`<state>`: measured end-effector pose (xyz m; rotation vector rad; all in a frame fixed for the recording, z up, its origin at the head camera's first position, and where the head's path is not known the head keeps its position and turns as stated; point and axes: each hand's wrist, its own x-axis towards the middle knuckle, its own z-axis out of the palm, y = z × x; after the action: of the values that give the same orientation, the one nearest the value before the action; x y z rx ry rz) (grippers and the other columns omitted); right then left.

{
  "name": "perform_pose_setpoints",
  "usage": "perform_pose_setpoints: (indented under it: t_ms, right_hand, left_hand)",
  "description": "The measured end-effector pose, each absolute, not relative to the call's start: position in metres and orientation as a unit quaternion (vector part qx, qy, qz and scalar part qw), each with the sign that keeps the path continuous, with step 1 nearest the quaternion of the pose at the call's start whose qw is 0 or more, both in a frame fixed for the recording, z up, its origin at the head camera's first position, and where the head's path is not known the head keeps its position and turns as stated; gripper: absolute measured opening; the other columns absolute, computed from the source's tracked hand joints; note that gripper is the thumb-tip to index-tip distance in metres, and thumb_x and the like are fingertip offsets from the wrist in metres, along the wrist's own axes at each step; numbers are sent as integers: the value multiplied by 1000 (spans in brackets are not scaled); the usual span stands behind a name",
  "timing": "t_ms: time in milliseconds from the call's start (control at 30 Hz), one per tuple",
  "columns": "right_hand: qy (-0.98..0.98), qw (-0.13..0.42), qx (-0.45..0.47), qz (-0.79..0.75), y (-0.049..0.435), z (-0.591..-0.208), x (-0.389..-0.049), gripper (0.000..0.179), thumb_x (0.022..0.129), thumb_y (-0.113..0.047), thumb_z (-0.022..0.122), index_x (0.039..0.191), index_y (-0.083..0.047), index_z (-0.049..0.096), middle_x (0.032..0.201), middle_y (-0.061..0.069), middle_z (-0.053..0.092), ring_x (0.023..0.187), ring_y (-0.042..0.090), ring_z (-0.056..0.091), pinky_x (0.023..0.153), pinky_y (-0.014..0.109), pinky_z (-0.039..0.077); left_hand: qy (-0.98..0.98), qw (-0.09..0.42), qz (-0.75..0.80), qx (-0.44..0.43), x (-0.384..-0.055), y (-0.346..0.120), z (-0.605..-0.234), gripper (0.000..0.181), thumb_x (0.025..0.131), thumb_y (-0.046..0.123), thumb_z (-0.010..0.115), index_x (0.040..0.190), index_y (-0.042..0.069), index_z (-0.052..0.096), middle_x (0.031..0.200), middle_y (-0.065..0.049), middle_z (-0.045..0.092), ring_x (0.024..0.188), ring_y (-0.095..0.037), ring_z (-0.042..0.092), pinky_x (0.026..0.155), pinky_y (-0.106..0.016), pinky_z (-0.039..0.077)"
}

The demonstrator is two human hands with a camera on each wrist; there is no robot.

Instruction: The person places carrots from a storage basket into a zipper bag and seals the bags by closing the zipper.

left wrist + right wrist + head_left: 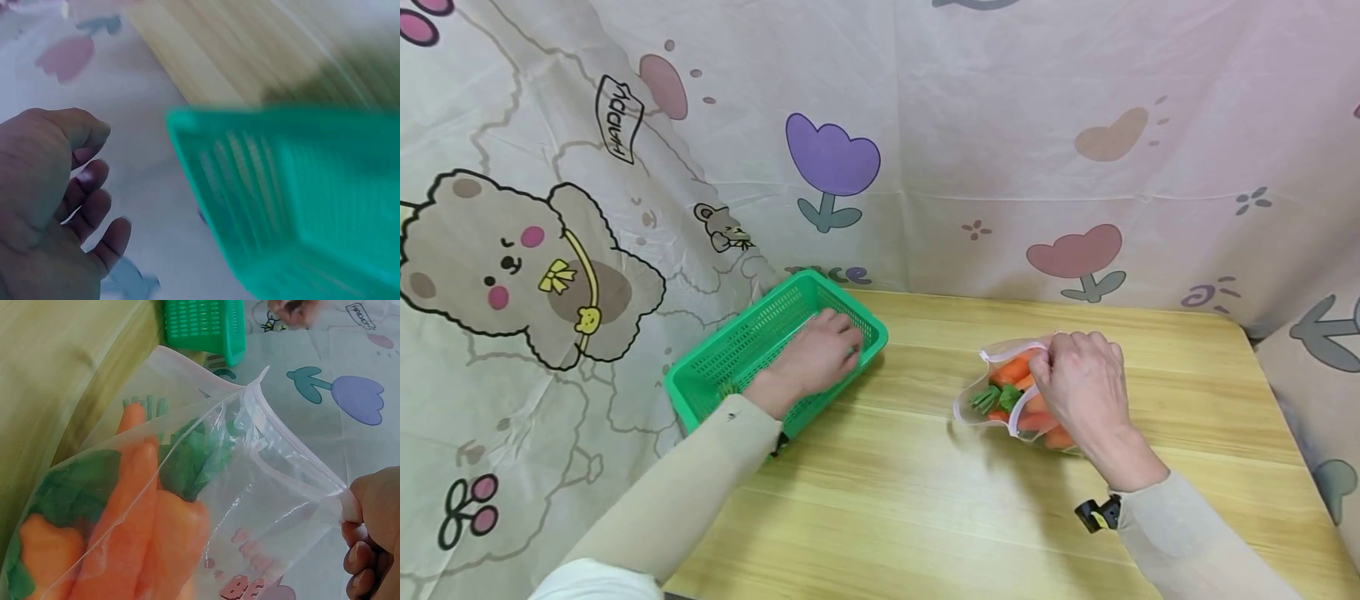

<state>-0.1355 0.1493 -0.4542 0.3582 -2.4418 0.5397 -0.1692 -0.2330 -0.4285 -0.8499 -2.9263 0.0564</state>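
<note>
My right hand [1086, 387] pinches the edge of a clear zip bag [294, 481] between thumb and fingers. The mouth of the bag gapes open toward the left in the head view. Inside it are several orange carrots [128, 531] with green leafy tops [190, 456]. Over the green plastic basket [715, 367] hangs my left hand [820, 350]. Its fingers are loosely bent, and the left wrist view shows nothing between them. A bit of green stalk [727, 389] shows in the basket beside my left wrist; the forearm hides part of the inside.
Both stand on a light wooden table [895, 500], the basket at the left and the bag at the right. A printed cloth [940, 150] with flowers and bears hangs behind and at the sides. Small black devices [1097, 512] are strapped to my wrists.
</note>
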Motion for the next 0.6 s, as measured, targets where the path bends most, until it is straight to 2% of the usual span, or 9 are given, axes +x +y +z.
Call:
perform_pose_setpoints:
  t_ms: [100, 200, 333, 467, 600]
  right_hand:
    - [-922, 301, 136, 204, 150, -455, -135, 20, 84, -9, 58, 65, -6, 52, 60, 10, 51, 62, 36, 46, 62, 46, 35]
    - [-922, 300, 135, 204, 151, -455, -135, 20, 83, -9, 57, 64, -7, 50, 59, 9, 49, 61, 35, 45, 62, 45, 34]
    - [-922, 300, 136, 204, 152, -456, -135, 20, 83, -8, 57, 64, -7, 50, 58, 8, 49, 62, 35, 46, 63, 44, 34]
    - [-923, 295, 133, 206, 152, -456, -136, 21, 84, -7, 58, 64, -7, 51, 58, 8, 49, 62, 36, 47, 63, 44, 34]
    - [-925, 291, 129, 206, 153, -457, -136, 22, 84, -8, 57, 64, -7, 50, 58, 7, 49, 62, 35, 46, 63, 43, 33]
  left_hand:
    - [-954, 56, 53, -289, -169, -267, -426, 5, 100, 15, 67, 99, 11, 70, 101, -5, 64, 99, -28, 53, 87, -44, 47]
    - [-947, 52, 93, -302, -168, -297, -428, 5, 100, 13, 67, 99, 9, 70, 100, -7, 64, 98, -30, 54, 88, -47, 50]
    - [-943, 21, 144, -299, -167, -333, -435, 5, 101, 11, 67, 103, 8, 70, 103, -9, 64, 101, -32, 55, 91, -52, 50]
    - [-935, -17, 195, -295, -163, -358, -440, 9, 101, 8, 67, 109, 9, 72, 108, -10, 64, 105, -32, 55, 88, -51, 47]
    - [-923, -52, 241, -294, -162, -376, -448, 18, 94, 7, 77, 111, 12, 73, 109, -8, 65, 105, -31, 54, 85, -50, 45]
